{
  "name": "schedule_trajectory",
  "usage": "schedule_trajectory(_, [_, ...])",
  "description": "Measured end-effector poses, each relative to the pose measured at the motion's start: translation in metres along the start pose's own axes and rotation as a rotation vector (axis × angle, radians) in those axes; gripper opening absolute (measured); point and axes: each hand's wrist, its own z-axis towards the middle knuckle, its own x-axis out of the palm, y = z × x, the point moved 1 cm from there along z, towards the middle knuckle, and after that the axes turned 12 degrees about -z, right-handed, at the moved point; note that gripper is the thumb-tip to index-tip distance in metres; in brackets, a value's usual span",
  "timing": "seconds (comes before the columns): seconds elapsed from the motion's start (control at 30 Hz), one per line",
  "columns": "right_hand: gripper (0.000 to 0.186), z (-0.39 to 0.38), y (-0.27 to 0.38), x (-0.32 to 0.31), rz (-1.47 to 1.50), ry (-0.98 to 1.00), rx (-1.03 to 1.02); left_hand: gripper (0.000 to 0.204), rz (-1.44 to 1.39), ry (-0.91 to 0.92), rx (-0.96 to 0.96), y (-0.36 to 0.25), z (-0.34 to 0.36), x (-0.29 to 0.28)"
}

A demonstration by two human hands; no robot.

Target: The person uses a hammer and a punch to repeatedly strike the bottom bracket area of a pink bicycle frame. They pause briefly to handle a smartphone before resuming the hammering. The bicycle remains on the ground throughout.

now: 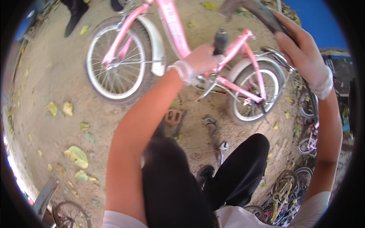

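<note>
My left hand (202, 60), in a thin pale glove, is closed around an upright dark blue-black tool handle (220, 40) with a metal cap. It is held over the pink bicycle frame (237, 43), near the crank; the tool's lower end is hidden behind my hand. Raised at the upper right, my gloved right hand (302, 57) grips what looks like a hammer (262, 15), its brownish head blurred and its dark handle running back into my fingers. Below that hand is the bicycle's rear wheel (256, 91); the front wheel (118, 60) is left of my left hand.
On the dirt ground between my knees and the bicycle lie an orange-brown pedal (173, 117), a dark wrench (210, 123) and an adjustable wrench (224, 146). More bicycles (283, 193) are piled at the lower right. Another person's foot (76, 19) shows at the upper left.
</note>
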Motion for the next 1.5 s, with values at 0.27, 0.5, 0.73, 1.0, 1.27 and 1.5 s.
schedule_trajectory(0.27, [0.055, 0.008, 0.047, -0.052, -0.119, 0.107, -0.065, 0.033, 0.049, -0.046, -0.006, -0.008, 0.006, 0.007])
schedule_trajectory(0.5, [0.046, 0.011, 0.016, -0.033, -0.475, 0.058, -0.382, 0.031, 0.152, -0.032, 0.034, -0.014, 0.008, 0.01])
schedule_trajectory(0.73, [0.044, -0.005, -0.004, -0.034, -0.492, 0.06, -0.233, 0.032, 0.135, 0.077, -0.022, -0.021, 0.014, 0.013])
schedule_trajectory(1.0, [0.05, -0.016, -0.029, -0.028, -0.374, 0.069, -0.134, 0.035, 0.243, 0.087, 0.017, -0.027, 0.021, 0.018])
schedule_trajectory(1.27, [0.05, -0.043, -0.044, -0.025, -0.257, 0.034, 0.028, 0.035, 0.313, 0.159, 0.006, -0.034, 0.034, 0.028])
schedule_trajectory(1.5, [0.05, -0.061, -0.068, -0.016, -0.141, -0.001, 0.137, 0.034, 0.327, 0.21, 0.039, -0.032, 0.048, 0.043])
